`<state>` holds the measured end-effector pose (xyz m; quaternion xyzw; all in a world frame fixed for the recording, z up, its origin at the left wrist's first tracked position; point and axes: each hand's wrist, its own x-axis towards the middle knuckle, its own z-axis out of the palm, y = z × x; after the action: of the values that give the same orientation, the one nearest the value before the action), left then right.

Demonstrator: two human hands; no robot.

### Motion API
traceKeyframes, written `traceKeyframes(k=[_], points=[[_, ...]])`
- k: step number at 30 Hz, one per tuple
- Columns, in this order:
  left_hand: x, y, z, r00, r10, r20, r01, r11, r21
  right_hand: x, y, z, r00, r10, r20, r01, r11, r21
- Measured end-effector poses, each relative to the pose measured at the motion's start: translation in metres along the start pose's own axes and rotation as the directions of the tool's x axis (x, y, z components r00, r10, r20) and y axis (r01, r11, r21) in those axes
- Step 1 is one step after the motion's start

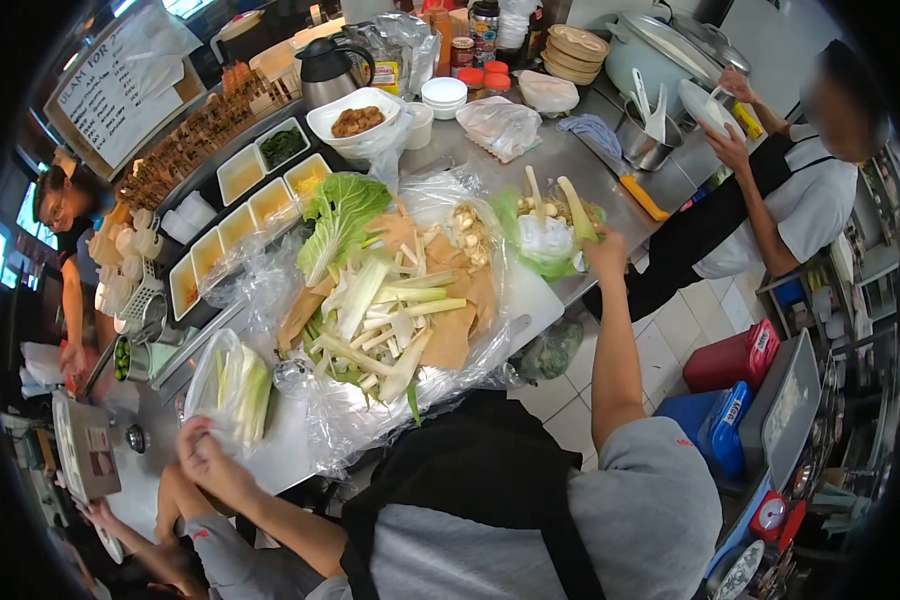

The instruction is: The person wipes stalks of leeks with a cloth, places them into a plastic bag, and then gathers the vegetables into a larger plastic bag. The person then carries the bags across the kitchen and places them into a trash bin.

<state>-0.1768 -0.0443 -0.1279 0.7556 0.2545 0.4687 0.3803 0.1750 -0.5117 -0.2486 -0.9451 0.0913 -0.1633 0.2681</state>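
My right hand (pixel 605 256) is closed around the lower end of a pale green leek stalk (pixel 576 206), at the right side of the table. Close to it is a green-tinted plastic bag (pixel 545 240) with more stalks and white root ends. At the lower left my left hand (pixel 208 460) is blurred, its fingers bent, beside a clear bag of leeks (pixel 238 388); whether it grips the bag I cannot tell. Between my hands lies a pile of cut leek pieces (pixel 390 320) on brown paper and clear plastic, with a leafy cabbage leaf (pixel 342 222) at its back edge.
Sauce trays (pixel 238 228) line the table's back left. A thermos jug (pixel 332 72) and a bowl of brown food (pixel 358 122) stand behind. A yellow-handled knife (pixel 642 197) lies near the right edge. A person holding a white plate (pixel 710 108) stands at right; others are at left.
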Motion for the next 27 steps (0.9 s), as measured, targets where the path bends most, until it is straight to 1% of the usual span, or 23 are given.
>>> traceKeyframes(k=[1,2,3,4,5,6,7,8,10,11,13,14,16,17,18,19,20,21,22,23,24,26,27], points=[[-0.006,-0.002,0.014,0.994,-0.014,0.105,0.028,0.991,-0.129,0.005,0.008,0.004,1.0,0.001,-0.001,-0.001,1.0,0.001],[-0.011,0.004,0.029,0.978,-0.013,0.21,0.067,0.965,-0.252,0.015,0.021,0.008,0.985,0.138,0.102,-0.164,0.933,0.321],[-0.015,0.015,0.041,0.956,-0.046,0.289,0.131,0.951,-0.281,0.018,0.023,0.007,0.943,0.229,0.242,-0.33,0.741,0.585],[-0.019,0.026,0.053,0.927,-0.079,0.366,0.199,0.932,-0.303,0.019,0.026,0.005,0.942,0.229,0.244,-0.332,0.74,0.585],[-0.023,0.032,0.062,0.928,-0.08,0.365,0.199,0.933,-0.3,0.018,0.018,-0.009,0.923,0.254,0.288,-0.384,0.638,0.668],[-0.026,0.034,0.073,0.913,-0.127,0.387,0.225,0.949,-0.219,0.016,0.012,-0.016,0.903,0.271,0.334,-0.429,0.523,0.736],[-0.029,0.037,0.082,0.898,-0.175,0.403,0.249,0.958,-0.139,0.018,0.016,-0.015,0.882,0.296,0.367,-0.469,0.469,0.748],[-0.03,0.04,0.088,0.901,-0.176,0.396,0.249,0.958,-0.14,0.02,0.018,-0.013,0.884,0.289,0.369,-0.466,0.47,0.749],[-0.032,0.045,0.095,0.893,-0.121,0.434,0.193,0.973,-0.126,0.021,0.02,-0.008,0.872,0.385,0.302,-0.458,0.425,0.781],[-0.033,0.051,0.096,0.874,-0.128,0.468,0.211,0.969,-0.129,0.019,0.018,-0.011,0.873,0.38,0.304,-0.457,0.425,0.781],[-0.034,0.048,0.101,0.873,-0.107,0.476,0.193,0.972,-0.134,0.015,0.013,-0.016,0.917,0.287,0.278,-0.358,0.281,0.891],[-0.034,0.047,0.103,0.868,-0.087,0.489,0.176,0.975,-0.139,0.013,0.006,-0.022,0.918,0.281,0.281,-0.358,0.279,0.891],[-0.032,0.057,0.112,0.884,-0.051,0.465,0.134,0.98,-0.148,0.008,-0.015,-0.042,0.968,0.153,0.197,-0.244,0.422,0.873],[-0.028,0.064,0.117,0.864,0.025,0.502,0.047,0.99,-0.131,0.004,-0.027,-0.054,0.98,0.098,0.174,-0.2,0.491,0.848],[-0.025,0.071,0.123,0.836,0.097,0.54,-0.041,0.992,-0.116,-0.001,-0.043,-0.067,0.979,0.092,0.18,-0.202,0.49,0.848],[-0.023,0.077,0.131,0.838,0.094,0.537,-0.04,0.993,-0.111,-0.007,-0.059,-0.079,0.977,0.003,0.215,-0.19,0.477,0.858],[-0.02,0.083,0.142,0.805,0.225,0.55,-0.154,0.973,-0.173,-0.011,-0.07,-0.087,0.966,-0.085,0.243,-0.178,0.463,0.868],[-0.018,0.09,0.152,0.754,0.352,0.554,-0.262,0.935,-0.237,-0.014,-0.078,-0.089,0.94,-0.191,0.282,-0.19,0.392,0.9],[-0.018,0.097,0.162,0.733,0.387,0.559,-0.307,0.922,-0.235,-0.021,-0.09,-0.093,0.94,-0.19,0.282,-0.19,0.391,0.9],[-0.018,0.104,0.173,0.709,0.423,0.564,-0.352,0.906,-0.236,-0.034,-0.112,-0.098,0.903,-0.267,0.335,-0.225,0.37,0.901],[-0.02,0.11,0.183,0.707,0.426,0.565,-0.353,0.904,-0.241,-0.048,-0.13,-0.098,0.859,-0.34,0.382,-0.26,0.352,0.899],[-0.022,0.12,0.2,0.629,0.387,0.674,-0.392,0.907,-0.155,-0.07,-0.147,-0.079,0.757,-0.441,0.482,-0.376,0.31,0.873],[-0.021,0.114,0.207,0.626,0.391,0.674,-0.392,0.906,-0.162,-0.082,-0.152,-0.063,0.693,-0.481,0.538,-0.423,0.333,0.843]])
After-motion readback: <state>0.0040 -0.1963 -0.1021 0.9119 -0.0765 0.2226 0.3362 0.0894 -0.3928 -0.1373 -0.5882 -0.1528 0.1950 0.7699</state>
